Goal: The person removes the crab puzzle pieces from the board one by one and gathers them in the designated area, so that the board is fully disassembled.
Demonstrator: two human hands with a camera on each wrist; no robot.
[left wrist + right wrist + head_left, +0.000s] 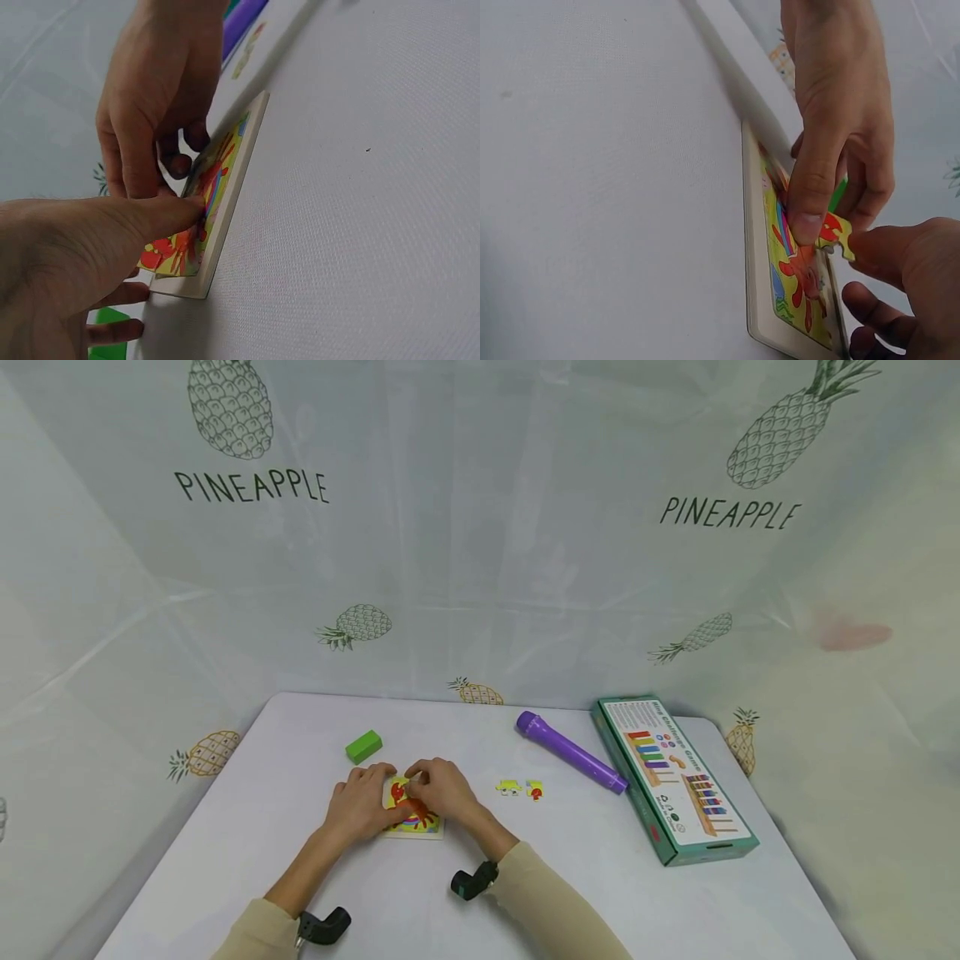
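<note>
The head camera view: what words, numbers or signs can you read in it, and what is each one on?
"PINEAPPLE": printed twice on the pineapple-patterned backdrop.
"Challenge Game": on the green-edged game box; the word before it is unclear.
A small dark sign, apparently recycling arrows: on the same box.
The box's fine print: too small to read.
No lettering can be made out on the jigsaw puzzle.

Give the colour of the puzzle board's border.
The puzzle board's border is pale cream; it shows best in the right wrist view.
</note>
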